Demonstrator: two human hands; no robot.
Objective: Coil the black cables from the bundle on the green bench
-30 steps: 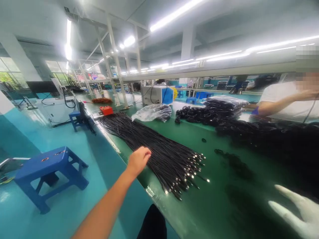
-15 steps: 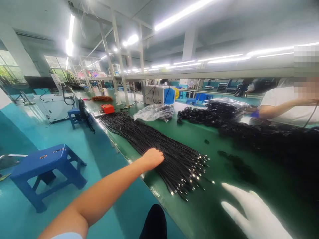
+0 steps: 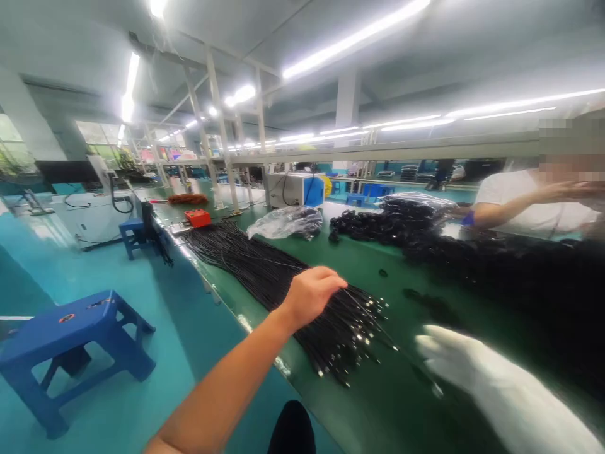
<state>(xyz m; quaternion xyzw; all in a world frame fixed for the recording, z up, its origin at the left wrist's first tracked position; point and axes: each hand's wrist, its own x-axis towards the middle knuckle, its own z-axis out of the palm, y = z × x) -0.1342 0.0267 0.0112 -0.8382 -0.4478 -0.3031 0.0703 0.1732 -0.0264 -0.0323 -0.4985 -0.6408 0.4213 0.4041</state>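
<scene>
Many long black cables (image 3: pixel 255 265) lie side by side on the green tabletop (image 3: pixel 378 403), their metal-tipped ends fanned toward the right. Over this bundle, my bare left hand (image 3: pixel 312 293) pinches a black cable between thumb and fingers. To the right, my white-gloved right hand (image 3: pixel 449 356) is closed, its fingers pressed together. A blurred dark strand with a shiny tip hangs just below it; whether the fingers hold it is unclear.
Piles of coiled black cables (image 3: pixel 472 258) cover the right side, with a person in white (image 3: pixel 510 195) behind them. A clear plastic bag (image 3: pixel 286 222), a red box (image 3: pixel 197 218) and a blue-sided machine (image 3: pixel 293 189) stand farther back. A blue stool (image 3: pixel 75 321) is at left.
My left hand has moved right along the bundle and now pinches a cable. My right hand has gone from spread fingers to closed. The view has shifted slightly.
</scene>
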